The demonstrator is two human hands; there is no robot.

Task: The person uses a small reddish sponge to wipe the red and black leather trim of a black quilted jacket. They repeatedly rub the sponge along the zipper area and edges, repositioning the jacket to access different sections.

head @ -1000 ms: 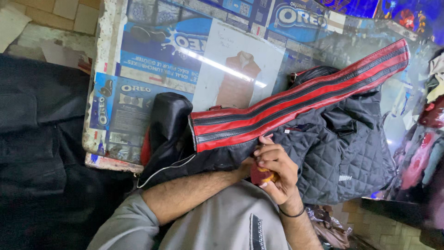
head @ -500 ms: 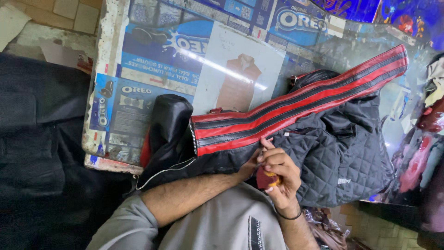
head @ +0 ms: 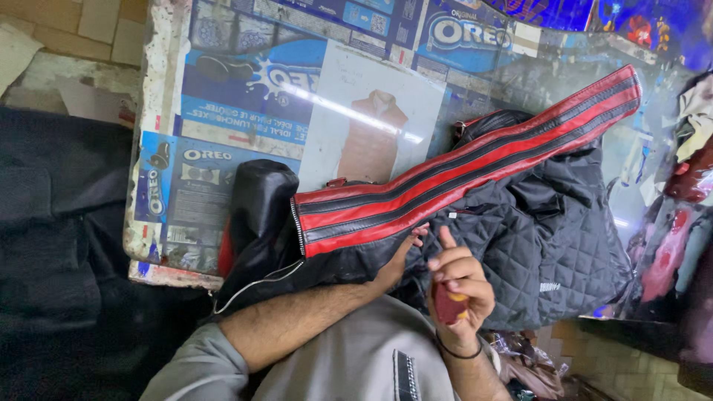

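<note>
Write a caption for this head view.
Left hand rests on a red-striped black jacket; right hand holds a small red object.

- A glass-topped worktop (head: 160, 223) with chipped, worn edges carries the load; flattened blue printed cartons and a picture of a brown sleeveless jacket (head: 371, 137) lie flat under its surface.
- A black leather jacket (head: 256, 215) with a red-and-black striped sleeve (head: 475, 167) lies across the worktop, its quilted black lining (head: 564, 245) turned up.
</note>
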